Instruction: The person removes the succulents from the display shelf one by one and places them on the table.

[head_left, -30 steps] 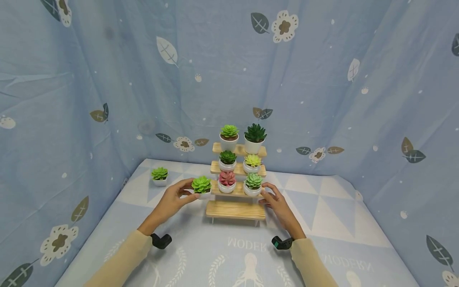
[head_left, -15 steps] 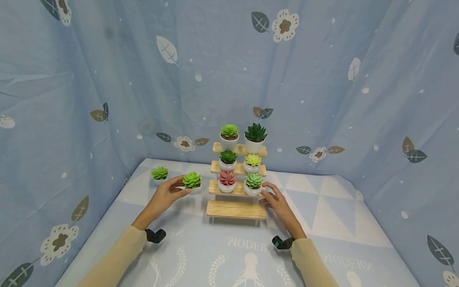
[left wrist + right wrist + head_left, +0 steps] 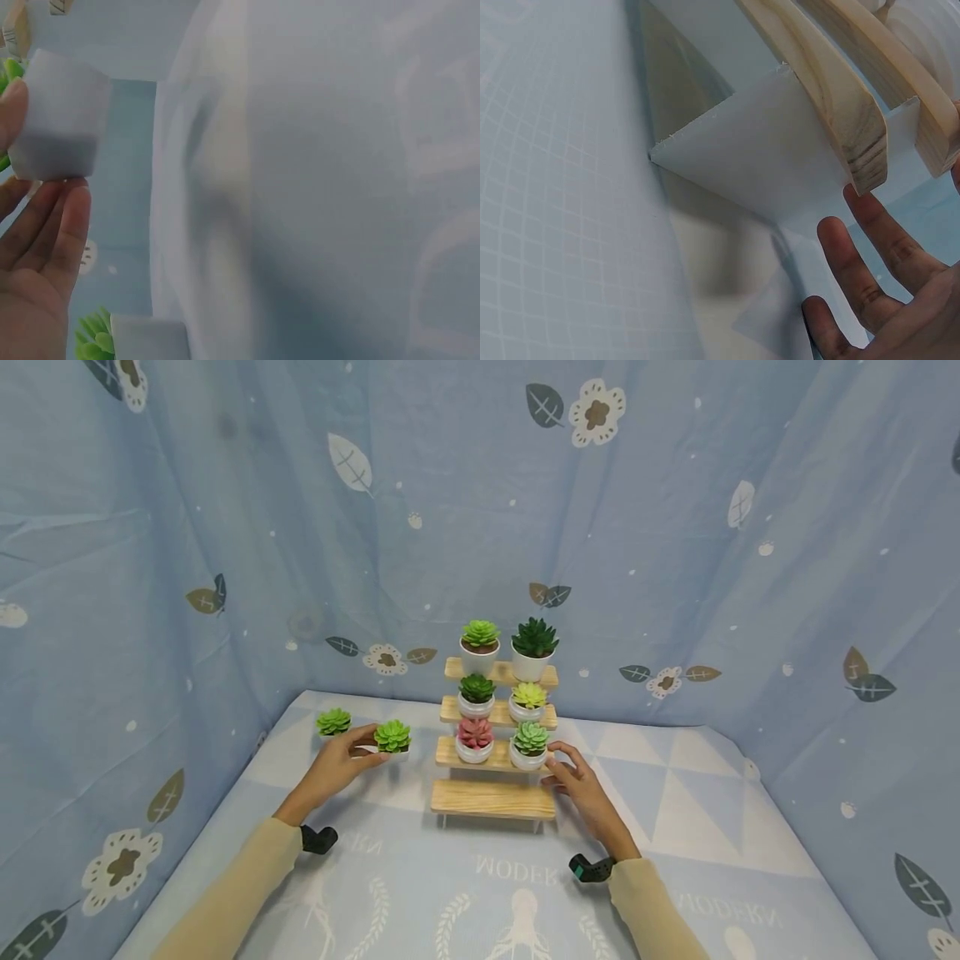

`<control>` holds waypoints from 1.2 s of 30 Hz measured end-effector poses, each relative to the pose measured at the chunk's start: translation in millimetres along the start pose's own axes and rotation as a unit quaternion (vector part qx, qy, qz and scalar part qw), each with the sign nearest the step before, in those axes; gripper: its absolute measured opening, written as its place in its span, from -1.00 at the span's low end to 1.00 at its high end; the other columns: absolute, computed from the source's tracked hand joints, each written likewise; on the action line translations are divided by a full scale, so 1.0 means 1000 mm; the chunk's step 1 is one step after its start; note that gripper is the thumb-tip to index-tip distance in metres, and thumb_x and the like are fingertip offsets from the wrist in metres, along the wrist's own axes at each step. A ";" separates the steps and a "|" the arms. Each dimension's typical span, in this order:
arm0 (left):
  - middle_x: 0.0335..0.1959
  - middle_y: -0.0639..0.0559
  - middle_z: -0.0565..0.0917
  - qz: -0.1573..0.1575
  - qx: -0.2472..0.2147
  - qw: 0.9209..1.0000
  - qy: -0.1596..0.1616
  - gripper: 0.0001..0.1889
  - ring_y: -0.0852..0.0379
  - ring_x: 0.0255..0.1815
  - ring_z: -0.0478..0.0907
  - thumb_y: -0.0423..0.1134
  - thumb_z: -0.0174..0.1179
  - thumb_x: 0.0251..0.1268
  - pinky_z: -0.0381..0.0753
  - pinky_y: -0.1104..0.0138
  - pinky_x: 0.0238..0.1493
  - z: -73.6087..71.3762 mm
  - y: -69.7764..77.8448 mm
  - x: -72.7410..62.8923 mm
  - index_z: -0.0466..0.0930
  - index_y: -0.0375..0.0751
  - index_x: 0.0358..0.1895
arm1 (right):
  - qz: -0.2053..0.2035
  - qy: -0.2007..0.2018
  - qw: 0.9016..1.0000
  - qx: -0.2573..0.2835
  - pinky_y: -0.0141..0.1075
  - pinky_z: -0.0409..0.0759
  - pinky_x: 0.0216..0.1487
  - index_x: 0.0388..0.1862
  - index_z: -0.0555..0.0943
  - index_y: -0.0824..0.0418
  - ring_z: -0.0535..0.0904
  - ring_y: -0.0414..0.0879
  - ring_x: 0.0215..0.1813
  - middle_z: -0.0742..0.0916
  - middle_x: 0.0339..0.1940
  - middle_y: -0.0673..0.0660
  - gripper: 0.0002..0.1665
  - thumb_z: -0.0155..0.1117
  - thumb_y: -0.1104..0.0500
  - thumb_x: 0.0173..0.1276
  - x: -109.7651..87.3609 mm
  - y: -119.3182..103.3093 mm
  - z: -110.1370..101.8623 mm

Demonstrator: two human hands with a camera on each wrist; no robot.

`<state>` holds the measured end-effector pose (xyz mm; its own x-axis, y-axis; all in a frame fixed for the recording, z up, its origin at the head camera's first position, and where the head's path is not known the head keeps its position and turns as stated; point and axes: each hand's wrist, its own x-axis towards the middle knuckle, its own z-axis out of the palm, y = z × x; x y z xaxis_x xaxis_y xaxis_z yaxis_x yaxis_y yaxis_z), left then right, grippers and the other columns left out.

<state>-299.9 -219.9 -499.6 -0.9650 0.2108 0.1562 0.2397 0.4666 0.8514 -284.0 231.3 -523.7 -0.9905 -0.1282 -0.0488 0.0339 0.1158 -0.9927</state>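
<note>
Left hand (image 3: pixel 335 767) pinches a pot (image 3: pixel 393 739) beside the rack (image 3: pixel 492 797) — likely setting it down next; right hand (image 3: pixel 581 781) spread, steadying.

The stepped wooden stand (image 3: pixel 497 752) stood mid-table, its three upper steps each crowded with two pots, so only the bottom step (image 3: pixel 492 797) was bare. Left of the stand, a lone pot (image 3: pixel 333 724) sat near the back corner, and the left hand (image 3: pixel 333 768) with its held pot (image 3: pixel 393 739) filled most of the gap between them. The right hand (image 3: pixel 581 785) lay against the stand's right end. The cloth walls (image 3: pixel 225 568) closed in behind and on both sides (the left one close). In front, the mat (image 3: pixel 480 893) lay open.
</note>
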 end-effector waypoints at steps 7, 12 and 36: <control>0.30 -0.32 0.55 -0.018 0.030 0.999 0.013 -0.21 -0.25 0.21 0.61 -0.04 0.40 0.38 0.68 0.07 0.11 0.004 0.001 0.008 0.29 -0.34 0.54 | 0.003 0.001 1.000 -0.001 0.19 0.38 0.37 0.47 0.35 -0.07 0.61 0.28 0.22 0.65 0.28 0.26 -0.41 0.18 -0.18 0.58 0.001 0.001 0.000; 0.27 -0.38 0.55 -0.016 0.058 0.998 0.024 -0.26 -0.27 0.23 0.58 -0.12 0.35 0.44 0.63 0.03 0.18 0.006 -0.002 0.018 0.28 -0.44 0.51 | 0.002 -0.006 1.000 0.004 0.23 0.33 0.40 0.49 0.32 -0.06 0.58 0.32 0.25 0.64 0.31 0.26 -0.40 0.17 -0.16 0.60 0.001 0.001 0.001; 0.38 -0.46 0.40 -0.077 0.079 0.994 -0.026 -0.31 -0.36 0.39 0.38 -0.24 0.14 0.60 0.47 -0.12 0.31 0.003 -0.015 0.047 0.06 -0.49 0.59 | -0.010 -0.014 1.000 0.005 0.21 0.36 0.37 0.48 0.34 -0.07 0.57 0.34 0.24 0.65 0.27 0.22 -0.42 0.15 -0.17 0.60 -0.003 -0.001 0.000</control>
<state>-348.4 -214.1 -506.5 -0.9856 0.1693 0.0010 0.1081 0.6252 0.7730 -281.0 231.3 -522.5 -0.9870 -0.1573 -0.0328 0.0166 0.1031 -0.9945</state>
